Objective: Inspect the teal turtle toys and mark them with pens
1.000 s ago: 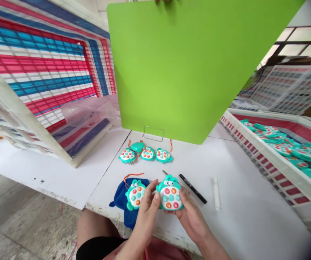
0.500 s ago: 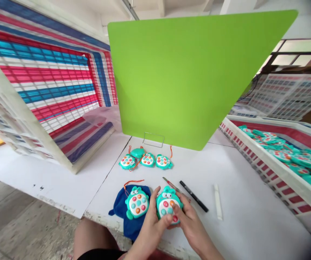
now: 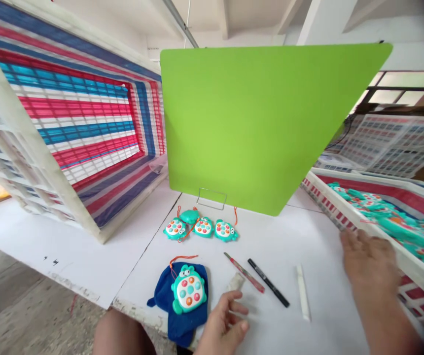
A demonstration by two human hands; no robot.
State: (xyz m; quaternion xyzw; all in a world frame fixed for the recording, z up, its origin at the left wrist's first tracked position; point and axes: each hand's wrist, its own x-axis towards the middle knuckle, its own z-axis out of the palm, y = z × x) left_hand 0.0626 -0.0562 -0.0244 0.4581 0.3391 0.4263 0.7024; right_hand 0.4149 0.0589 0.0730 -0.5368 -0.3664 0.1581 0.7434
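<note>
My left hand (image 3: 227,318) rests low over the front of the white table, fingers loosely curved and apart, with nothing in it. Blurred by motion, my right hand (image 3: 371,264) is back-up beside the near wall of a white crate (image 3: 345,227) on the right; its fingertips are hidden. Left of my left hand, a teal button toy (image 3: 189,289) with an orange cord lies on a dark blue cloth (image 3: 162,283). A small pale crumpled piece (image 3: 236,282) lies just beyond my left fingers, beside a red craft knife (image 3: 244,272).
A black marker (image 3: 268,282) and a white pen-like stick (image 3: 302,293) lie between my hands. Several teal toys (image 3: 203,227) sit farther back, before a green board (image 3: 264,128). More toys (image 3: 400,217) fill the right crate. A striped-lined crate (image 3: 103,231) stands on its side at left.
The teal toy that both hands held has left them and I cannot see where it is. My right hand has swung right to the crate; my left has lowered, uncovering the pale piece.
</note>
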